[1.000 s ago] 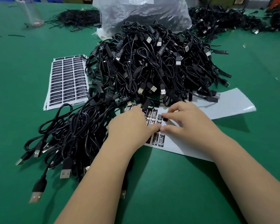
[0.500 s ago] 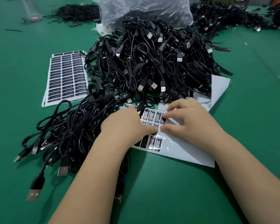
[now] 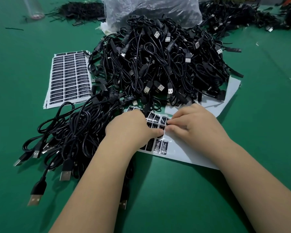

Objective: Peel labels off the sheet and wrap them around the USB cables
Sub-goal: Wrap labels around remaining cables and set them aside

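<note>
Two bare forearms run up from the bottom edge to the left hand point(image 3: 129, 130) and right hand point(image 3: 198, 126), with no sleeves, gloves, rings, watch or wristbands, and short, unpainted fingernails.

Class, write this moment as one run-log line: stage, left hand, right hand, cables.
stage: peeling | left hand: presses label sheet | right hand: pinches label | USB cables: piled, none held

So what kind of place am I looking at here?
Probably a small factory or packing workbench: a big heap of black USB cables, printed label sheets, and a bulk plastic bag on a green work table.
</note>
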